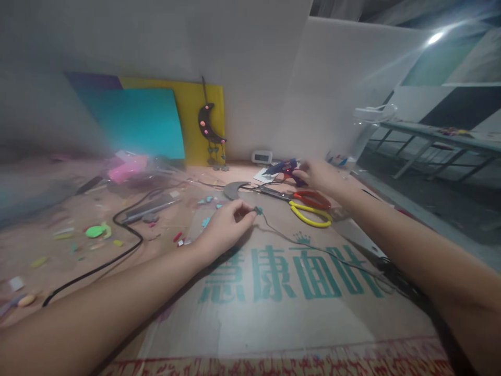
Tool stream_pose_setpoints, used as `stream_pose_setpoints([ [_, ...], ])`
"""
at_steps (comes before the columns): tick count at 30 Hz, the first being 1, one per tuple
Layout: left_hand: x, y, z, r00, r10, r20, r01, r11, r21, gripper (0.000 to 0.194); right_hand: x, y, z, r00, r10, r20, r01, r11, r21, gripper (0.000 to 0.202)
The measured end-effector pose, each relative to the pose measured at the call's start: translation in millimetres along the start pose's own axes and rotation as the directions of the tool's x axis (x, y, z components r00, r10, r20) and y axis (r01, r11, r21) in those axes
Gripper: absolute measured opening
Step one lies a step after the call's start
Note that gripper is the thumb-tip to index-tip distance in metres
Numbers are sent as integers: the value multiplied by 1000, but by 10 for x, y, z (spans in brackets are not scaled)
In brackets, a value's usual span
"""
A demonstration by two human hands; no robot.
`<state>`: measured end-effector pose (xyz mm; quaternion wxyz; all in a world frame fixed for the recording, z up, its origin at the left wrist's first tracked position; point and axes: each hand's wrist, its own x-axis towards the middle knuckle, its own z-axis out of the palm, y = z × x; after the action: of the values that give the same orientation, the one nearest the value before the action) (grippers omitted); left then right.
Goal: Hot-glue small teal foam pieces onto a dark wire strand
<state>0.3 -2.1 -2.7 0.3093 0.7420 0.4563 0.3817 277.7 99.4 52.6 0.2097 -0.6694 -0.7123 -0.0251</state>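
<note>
My left hand (230,224) is closed in a pinch on a small teal piece (258,210) at the end of a thin dark cord (293,241), which trails right across the cardboard. Farther back, my right hand (319,177) has its fingers around the handle of a blue hot glue gun (282,168) with a small red light. The gun's nozzle points left over a white card (264,175). Just beyond my left hand lies a grey crescent moon shape (234,190). Scissors with red and yellow handles (311,215) rest between my two hands.
A decorated dark moon ornament (207,125) hangs before yellow and turquoise sheets (148,122) at the back. A small white digital clock (262,157) stands near the wall. Several colourful scraps and a black cable (138,237) lie at left. Printed cardboard (254,329) covers the front.
</note>
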Motion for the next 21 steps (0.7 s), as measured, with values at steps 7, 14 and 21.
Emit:
stream_pose_setpoints([
  [7,-16,107,-49,998,43,-49,-41,998,43,12,-838,-753,-168,968,-176,177,-20,652,758,31],
  [14,-42,163,-73,993,52,-108,-42,994,97,13,-1280,-1002,94,855,-231,465,-397,285,872,40],
  [21,-39,146,-43,998,49,-28,-46,994,103,13,-1180,-863,195,918,-208,338,-203,485,851,30],
])
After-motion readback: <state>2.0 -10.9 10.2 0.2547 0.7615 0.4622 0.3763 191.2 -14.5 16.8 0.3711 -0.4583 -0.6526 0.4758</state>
